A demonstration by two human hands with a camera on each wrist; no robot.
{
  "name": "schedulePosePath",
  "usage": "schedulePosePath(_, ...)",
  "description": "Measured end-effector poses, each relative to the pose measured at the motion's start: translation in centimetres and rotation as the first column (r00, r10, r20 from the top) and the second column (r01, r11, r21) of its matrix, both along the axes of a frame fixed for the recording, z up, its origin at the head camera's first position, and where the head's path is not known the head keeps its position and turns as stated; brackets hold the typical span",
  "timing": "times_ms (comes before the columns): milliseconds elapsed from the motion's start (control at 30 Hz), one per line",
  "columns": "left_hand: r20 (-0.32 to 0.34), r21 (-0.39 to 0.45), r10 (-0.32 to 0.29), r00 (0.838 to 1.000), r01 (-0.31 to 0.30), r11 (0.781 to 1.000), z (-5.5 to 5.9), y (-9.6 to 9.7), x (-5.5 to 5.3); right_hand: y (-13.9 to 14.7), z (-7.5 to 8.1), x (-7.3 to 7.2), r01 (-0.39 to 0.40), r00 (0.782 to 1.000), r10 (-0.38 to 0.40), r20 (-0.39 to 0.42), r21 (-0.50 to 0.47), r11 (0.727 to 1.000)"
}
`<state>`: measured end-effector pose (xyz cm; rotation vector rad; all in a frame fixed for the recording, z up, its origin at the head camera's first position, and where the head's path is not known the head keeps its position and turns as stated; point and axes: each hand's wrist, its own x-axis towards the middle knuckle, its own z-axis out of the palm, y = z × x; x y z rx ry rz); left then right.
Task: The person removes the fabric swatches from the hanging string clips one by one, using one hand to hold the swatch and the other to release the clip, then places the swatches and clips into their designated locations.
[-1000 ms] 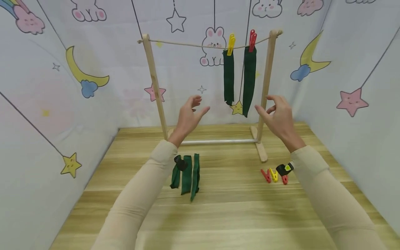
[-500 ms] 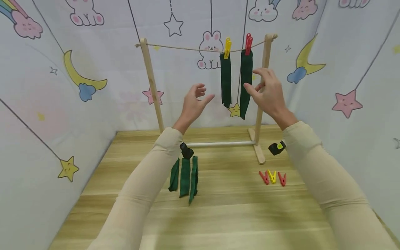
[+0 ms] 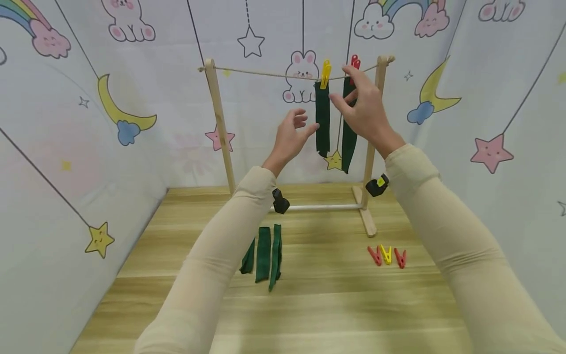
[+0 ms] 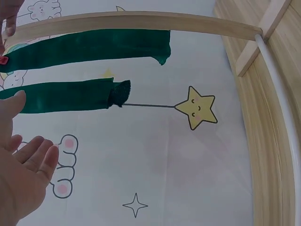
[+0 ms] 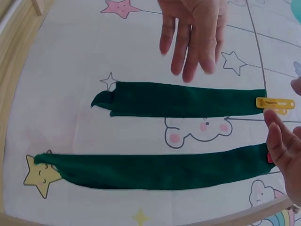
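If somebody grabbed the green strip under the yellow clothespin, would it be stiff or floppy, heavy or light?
Probably floppy: the green fabric strip is folded over at its lower end. It looks light, since a single yellow clothespin holds it on the rope. It would likely swing if nudged, as its lower end hangs free.

I see the person's left arm [image 3: 212,241] and right arm [image 3: 451,236] raised and stretched forward, pale-sleeved down to the wrists. The right hand [image 3: 367,105] is the higher, its thumb and forefinger spread apart; the left hand [image 3: 290,135] floats a little lower, fingers gently bent and thumb standing away from them.
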<state>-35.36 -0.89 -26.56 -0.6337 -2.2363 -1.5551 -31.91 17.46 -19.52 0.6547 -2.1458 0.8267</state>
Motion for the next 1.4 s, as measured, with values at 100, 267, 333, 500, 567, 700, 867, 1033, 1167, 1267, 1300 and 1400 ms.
schedulePosePath(100, 0.021, 0.008, -0.012, 1.000, 0.012, 1.000, 0.1, 0.5, 0.0, -1.0, 0.8, -0.4, -0.058, 0.992, 0.062, 0.111, -0.040, 0.997)
schedulePosePath(267, 0.066, 0.054, -0.037, 0.997, 0.034, 0.998, 0.5, 0.9, 0.0, -2.2, 1.9, -1.0, -0.094, 0.968, 0.106, 0.228, -0.063, 0.994)
schedulePosePath(333, 0.092, 0.107, -0.078, 0.993, 0.068, 0.992, 0.8, 0.9, 0.1, -2.5, 2.2, -1.4, -0.091, 0.958, 0.110, 0.264, -0.086, 0.992)
schedulePosePath(500, 0.184, 0.235, -0.206, 0.961, 0.160, 0.959, 2.9, 1.5, 1.3, -2.4, 3.3, -1.6, -0.094, 0.920, 0.179, 0.350, -0.247, 0.964)
schedulePosePath(567, 0.215, 0.261, -0.237, 0.948, 0.178, 0.949, 3.9, 2.1, 1.7, -2.3, 3.9, -1.0, -0.099, 0.911, 0.206, 0.357, -0.296, 0.950)
schedulePosePath(700, 0.210, 0.310, -0.265, 0.941, 0.192, 0.931, 5.0, 2.5, 1.9, -2.8, 4.9, -0.1, -0.111, 0.903, 0.226, 0.364, -0.311, 0.944)
schedulePosePath(867, 0.171, 0.353, -0.223, 0.960, 0.152, 0.923, 4.5, 2.0, 1.5, -3.7, 4.9, -0.8, -0.135, 0.882, 0.261, 0.392, -0.321, 0.938)
schedulePosePath(1033, 0.127, 0.348, -0.175, 0.976, 0.121, 0.930, 3.1, 2.1, 0.0, -3.6, 4.1, -2.5, -0.156, 0.869, 0.304, 0.390, -0.368, 0.917)
schedulePosePath(1167, 0.115, 0.320, -0.097, 0.989, 0.056, 0.946, 2.5, 2.3, -0.8, -3.5, 3.6, -3.1, -0.167, 0.864, 0.326, 0.383, -0.393, 0.904)
schedulePosePath(1267, 0.132, 0.310, -0.047, 0.990, 0.003, 0.951, 2.3, 2.4, -0.9, -3.4, 3.4, -3.3, -0.161, 0.860, 0.326, 0.392, -0.398, 0.903)
schedulePosePath(1300, 0.139, 0.309, -0.038, 0.990, -0.007, 0.951, 2.2, 2.4, -0.9, -3.3, 3.3, -3.4, -0.159, 0.859, 0.326, 0.396, -0.399, 0.903)
schedulePosePath(1400, 0.150, 0.312, -0.016, 0.989, -0.032, 0.949, 1.9, 2.5, -1.0, -3.2, 3.1, -3.5, -0.157, 0.858, 0.325, 0.398, -0.399, 0.903)
